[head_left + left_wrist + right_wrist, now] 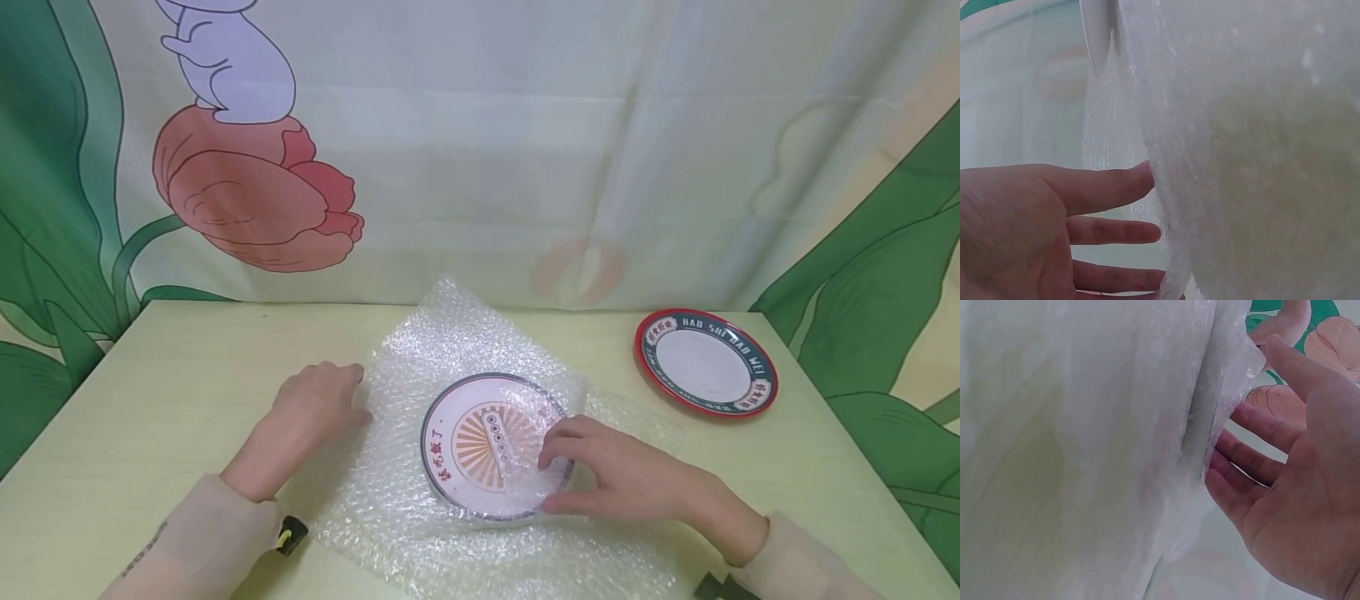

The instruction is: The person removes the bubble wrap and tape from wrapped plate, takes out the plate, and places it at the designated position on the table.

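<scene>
A round white plate (465,408) with red characters and an orange sunburst lies on a sheet of bubble wrap (450,333). A flap of the wrap covers the plate's right part. My right hand (622,471) is at that side, thumb and fingers spread apart, fingertips touching the wrap over the plate. In the right wrist view its fingers (1235,481) bend gently against the wrap. My left hand (315,408) is by the sheet's left edge. From the left wrist view, its nearly straight fingers (1116,231) touch or nearly touch the wrap.
A second plate (705,362), with a red rim and a dark green lettered band, sits at the table's back right. The pale table (210,358) ends at a printed curtain (465,167) behind it.
</scene>
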Available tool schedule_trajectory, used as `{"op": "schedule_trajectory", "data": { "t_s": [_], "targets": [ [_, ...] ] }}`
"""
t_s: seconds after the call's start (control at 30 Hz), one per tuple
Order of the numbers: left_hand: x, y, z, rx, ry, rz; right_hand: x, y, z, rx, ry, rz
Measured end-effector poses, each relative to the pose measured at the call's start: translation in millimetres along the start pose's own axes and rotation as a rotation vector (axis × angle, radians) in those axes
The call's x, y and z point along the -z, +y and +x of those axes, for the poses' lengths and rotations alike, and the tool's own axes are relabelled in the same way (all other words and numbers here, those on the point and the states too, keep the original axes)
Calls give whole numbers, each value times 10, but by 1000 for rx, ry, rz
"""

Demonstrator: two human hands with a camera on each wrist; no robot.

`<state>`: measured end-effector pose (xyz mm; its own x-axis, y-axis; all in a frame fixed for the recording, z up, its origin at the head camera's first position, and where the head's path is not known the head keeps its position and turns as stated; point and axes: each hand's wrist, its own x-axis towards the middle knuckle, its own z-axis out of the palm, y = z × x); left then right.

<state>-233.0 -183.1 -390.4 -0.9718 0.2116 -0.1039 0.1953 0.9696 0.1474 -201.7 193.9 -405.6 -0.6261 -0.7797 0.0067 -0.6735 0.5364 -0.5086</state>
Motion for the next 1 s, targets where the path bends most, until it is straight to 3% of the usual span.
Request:
{"op": "schedule_trajectory", "data": {
  "t_s": [0.4,0.7,1.0],
  "targets": [
    [-5,27,3,-21,29,89,-30,-23,12,-23,19,-30],
    [-16,57,33,-29,-16,-1,-40,-74,19,-20,35,-55],
    [-30,58,35,-52,-9,-43,-51,-89,19,-21,43,-76]
  ]
}}
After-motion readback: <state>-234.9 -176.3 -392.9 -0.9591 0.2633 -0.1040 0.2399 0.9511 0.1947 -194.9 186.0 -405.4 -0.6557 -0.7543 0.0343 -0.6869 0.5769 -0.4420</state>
